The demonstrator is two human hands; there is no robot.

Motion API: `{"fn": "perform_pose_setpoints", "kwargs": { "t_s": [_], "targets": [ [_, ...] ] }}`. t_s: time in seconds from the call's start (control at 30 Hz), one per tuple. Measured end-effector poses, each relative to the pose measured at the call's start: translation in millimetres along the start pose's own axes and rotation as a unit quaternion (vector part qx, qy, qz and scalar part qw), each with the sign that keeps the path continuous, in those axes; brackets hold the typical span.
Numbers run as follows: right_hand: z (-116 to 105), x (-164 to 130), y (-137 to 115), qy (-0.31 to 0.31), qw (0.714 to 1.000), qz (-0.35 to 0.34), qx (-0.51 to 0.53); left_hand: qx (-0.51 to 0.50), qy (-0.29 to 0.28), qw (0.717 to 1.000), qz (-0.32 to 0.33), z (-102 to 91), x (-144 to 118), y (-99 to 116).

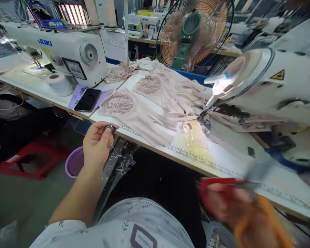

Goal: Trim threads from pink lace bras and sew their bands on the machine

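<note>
My left hand [96, 143] is held just off the table's front edge, thumb and fingers pinching a small dark metal bobbin case [110, 128]. A thin thread hangs below it. At the lower right, my right hand [227, 203] is smeared by motion, its fingers around the red handle of what look like scissors [222, 181]. Their grey blade end is blurred and points right over the table edge. Orange material, too blurred to name, shows by the wrist. Pale pink garment pieces [144, 117] with lace parts lie on the table, some running under the sewing head [258, 75].
A white sewing machine [93, 65], a thread cone [59, 83] and a black phone [88, 100] on purple cloth stand left. A fan [193, 31] is behind. Below are a purple basket [74, 162] and a red stool [33, 158]. Part of another person shows at far left.
</note>
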State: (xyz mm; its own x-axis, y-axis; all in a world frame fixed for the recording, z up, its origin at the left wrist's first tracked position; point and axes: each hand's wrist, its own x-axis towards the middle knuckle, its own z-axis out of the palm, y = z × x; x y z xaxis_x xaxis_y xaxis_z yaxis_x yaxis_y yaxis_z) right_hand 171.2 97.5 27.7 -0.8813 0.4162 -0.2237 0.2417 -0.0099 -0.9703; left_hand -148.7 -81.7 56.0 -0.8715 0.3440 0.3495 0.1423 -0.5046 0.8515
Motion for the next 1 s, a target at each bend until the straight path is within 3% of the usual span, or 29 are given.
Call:
{"fn": "perform_pose_setpoints", "kwargs": {
  "t_s": [0.03, 0.07, 0.13, 0.23, 0.37, 0.6, 0.7, 0.83, 0.93, 1.0],
  "targets": [
    [37.8, 5.9, 2.4, -0.055, 0.995, -0.006, 0.078, 0.008, 0.001, 1.000, 0.010, -2.1, -1.3, -0.2],
    [73.2, 16.2, 2.3, -0.149, 0.979, 0.030, 0.132, 0.017, 0.003, 1.000, 0.022, -3.8, -2.8, -0.4],
    [129.9, 46.1, -3.2, -0.249, 0.940, 0.113, 0.206, 0.033, 0.012, 0.998, 0.056, -6.6, -6.1, -0.5],
    [173.1, 90.9, -13.5, -0.347, 0.878, 0.204, 0.261, 0.067, 0.028, 0.991, 0.109, -12.6, -10.7, -0.1],
    [189.7, 113.4, -21.1, -0.397, 0.837, 0.259, 0.274, 0.139, 0.046, 0.977, 0.157, -29.1, -14.1, 0.0],
    [217.3, 127.9, -34.1, -0.409, 0.818, 0.290, 0.282, 0.191, 0.075, 0.964, 0.170, -54.5, -15.8, -3.1],
    [234.1, 135.2, -36.8, -0.377, 0.832, 0.295, 0.281, 0.211, 0.085, 0.959, 0.171, -57.2, -19.1, -6.9],
    [243.7, 133.9, -31.8, -0.317, 0.873, 0.248, 0.275, 0.254, 0.112, 0.946, 0.166, -60.9, -20.6, -14.3],
    [224.6, 130.8, -17.0, -0.306, 0.898, 0.224, 0.223, 0.276, 0.145, 0.940, 0.142, -68.9, -16.4, -17.8],
    [196.2, 127.8, -6.2, -0.337, 0.914, 0.202, 0.097, 0.279, 0.159, 0.942, 0.100, -76.8, -13.6, -16.8]
  ]
}}
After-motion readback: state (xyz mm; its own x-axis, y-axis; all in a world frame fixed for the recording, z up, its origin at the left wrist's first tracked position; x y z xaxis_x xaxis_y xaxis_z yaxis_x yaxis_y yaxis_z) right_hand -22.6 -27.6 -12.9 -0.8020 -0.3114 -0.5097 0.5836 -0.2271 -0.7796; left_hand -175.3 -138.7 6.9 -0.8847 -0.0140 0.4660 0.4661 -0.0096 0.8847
